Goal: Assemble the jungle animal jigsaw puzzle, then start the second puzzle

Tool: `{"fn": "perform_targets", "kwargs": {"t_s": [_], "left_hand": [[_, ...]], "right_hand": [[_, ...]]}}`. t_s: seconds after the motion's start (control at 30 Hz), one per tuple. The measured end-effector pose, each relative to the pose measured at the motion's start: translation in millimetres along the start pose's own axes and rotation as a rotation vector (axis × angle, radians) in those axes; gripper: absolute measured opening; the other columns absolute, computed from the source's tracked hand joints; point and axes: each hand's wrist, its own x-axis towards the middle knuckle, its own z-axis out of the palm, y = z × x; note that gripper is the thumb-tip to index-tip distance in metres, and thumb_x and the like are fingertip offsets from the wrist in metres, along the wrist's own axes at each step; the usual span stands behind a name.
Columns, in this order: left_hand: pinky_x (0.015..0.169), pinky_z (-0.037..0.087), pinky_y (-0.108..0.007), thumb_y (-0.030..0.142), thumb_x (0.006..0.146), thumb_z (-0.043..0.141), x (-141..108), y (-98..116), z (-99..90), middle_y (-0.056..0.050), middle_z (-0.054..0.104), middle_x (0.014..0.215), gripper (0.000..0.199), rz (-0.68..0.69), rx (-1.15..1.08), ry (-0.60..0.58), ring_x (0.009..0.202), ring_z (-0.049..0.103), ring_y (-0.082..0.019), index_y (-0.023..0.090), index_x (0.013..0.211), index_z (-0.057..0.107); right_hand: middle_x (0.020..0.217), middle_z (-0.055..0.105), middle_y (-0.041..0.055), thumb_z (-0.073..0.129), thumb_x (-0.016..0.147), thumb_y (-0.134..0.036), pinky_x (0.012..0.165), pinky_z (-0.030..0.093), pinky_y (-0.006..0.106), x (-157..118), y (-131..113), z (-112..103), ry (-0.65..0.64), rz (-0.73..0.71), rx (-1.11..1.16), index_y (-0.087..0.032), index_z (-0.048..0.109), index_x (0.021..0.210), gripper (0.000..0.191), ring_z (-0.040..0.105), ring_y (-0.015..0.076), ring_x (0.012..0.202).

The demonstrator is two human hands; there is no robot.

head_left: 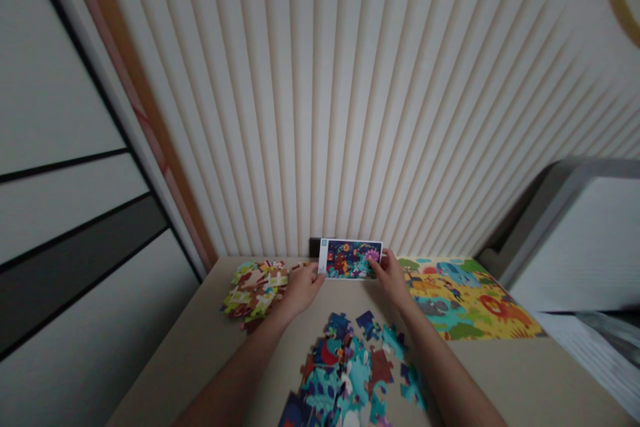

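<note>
Upright above the desk [190, 347], a picture card [353, 260] is held at its two ends, the left hand [304, 285] and right hand [393, 277] each with fingers closed on an edge. Nearer the person, blue and teal puzzle pieces [350, 373] lie heaped between the forearms. Brown and green pieces [255, 290] sit beside the left hand; an animal puzzle [465, 300] lies right.

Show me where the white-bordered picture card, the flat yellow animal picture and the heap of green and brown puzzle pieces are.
White-bordered picture card [351, 260]: head view, middle of its printed scene.
Flat yellow animal picture [469, 300]: head view, near its centre.
Heap of green and brown puzzle pieces [257, 290]: head view, middle of the heap.
</note>
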Motion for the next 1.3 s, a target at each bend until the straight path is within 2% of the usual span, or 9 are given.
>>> {"fn": "perform_targets", "kwargs": {"t_s": [0.23,0.4,0.53,0.67,0.8,0.93,1.07,1.2,1.3], "left_hand": [[0.056,0.029,-0.024,0.024,0.086,0.066,2.8,-11.0,6.6,0.008,0.049,0.056,0.038,-0.005,-0.01,-0.048,0.052,0.047,-0.014,0.016,0.124,0.066],[0.055,0.03,-0.023,0.018,0.088,0.063,6.7,-15.3,8.7,0.009,0.049,0.057,0.038,-0.018,0.006,-0.072,0.052,0.047,-0.014,0.016,0.125,0.065],[0.057,0.033,-0.023,0.017,0.087,0.065,8.8,-17.9,7.6,0.008,0.051,0.058,0.038,-0.038,0.037,-0.076,0.053,0.049,-0.013,0.016,0.126,0.065],[0.059,0.034,-0.024,0.02,0.089,0.065,10.6,-15.4,1.0,0.007,0.053,0.059,0.044,-0.043,0.079,-0.051,0.055,0.051,-0.015,0.013,0.132,0.062],[0.059,0.034,-0.025,0.026,0.094,0.06,5.2,0.2,-13.7,0.006,0.052,0.059,0.053,0.001,0.119,0.002,0.056,0.05,-0.016,0.008,0.143,0.054],[0.06,0.037,-0.026,0.029,0.096,0.056,-26.1,22.2,-31.9,0.003,0.058,0.063,0.051,0.114,0.159,-0.04,0.059,0.054,-0.017,0.01,0.143,0.057],[0.073,0.046,-0.03,0.031,0.094,0.058,-84.7,32.6,-49.6,-0.003,0.069,0.078,0.039,0.226,0.225,-0.146,0.074,0.063,-0.02,0.017,0.129,0.07],[0.096,0.047,-0.037,0.033,0.092,0.061,-147.6,27.8,-64.5,-0.011,0.073,0.106,0.037,0.284,0.287,-0.213,0.102,0.066,-0.026,0.017,0.123,0.072],[0.104,0.046,-0.039,0.041,0.089,0.069,-184.6,19.3,-67.8,-0.012,0.07,0.121,0.044,0.285,0.319,-0.249,0.115,0.063,-0.027,0.019,0.128,0.07]], "right_hand": [[0.095,0.077,0.0089,0.065,0.085,-0.057,0.076,0.055,0.037,16.1,4.7,12.1,0.056,0.01,-0.193,-0.018,0.061,0.117,0.05,0.072,0.025,0.083],[0.096,0.076,0.009,0.063,0.088,-0.049,0.076,0.053,0.035,22.7,7.9,16.9,0.07,0.044,-0.309,-0.019,0.058,0.128,0.05,0.072,0.025,0.082],[0.104,0.075,0.0128,0.063,0.088,-0.051,0.077,0.053,0.035,21.0,9.8,13.4,0.072,0.068,-0.368,-0.017,0.051,0.141,0.064,0.072,0.0255,0.084],[0.124,0.068,0.0207,0.062,0.089,-0.054,0.082,0.054,0.041,7.8,8.2,-2.9,0.116,0.024,-0.421,-0.014,0.047,0.148,0.073,0.071,0.026,0.085],[0.123,0.068,0.0194,0.055,0.094,-0.049,0.088,0.054,0.045,-33.0,-0.4,-22.6,0.074,-0.125,-0.46,-0.015,0.058,0.14,0.057,0.068,0.0274,0.093],[0.11,0.074,0.0129,0.054,0.097,-0.04,0.096,0.05,0.042,-85.3,-16.7,-19.5,-0.154,-0.214,-0.466,-0.019,0.075,0.11,0.032,0.067,0.0271,0.103],[0.11,0.076,0.0122,0.06,0.095,-0.039,0.099,0.047,0.037,-109.9,-33.8,7.8,-0.331,-0.196,-0.505,-0.02,0.079,0.107,0.03,0.067,0.0268,0.107],[0.098,0.078,0.011,0.069,0.088,-0.044,0.088,0.048,0.033,-109.4,-37.7,32.0,-0.357,-0.13,-0.503,-0.021,0.081,0.09,0.026,0.069,0.026,0.095],[0.092,0.078,0.0116,0.076,0.08,-0.043,0.082,0.048,0.034,-108.7,-31.4,38.9,-0.316,-0.096,-0.454,-0.021,0.08,0.083,0.023,0.069,0.0266,0.09]]}}
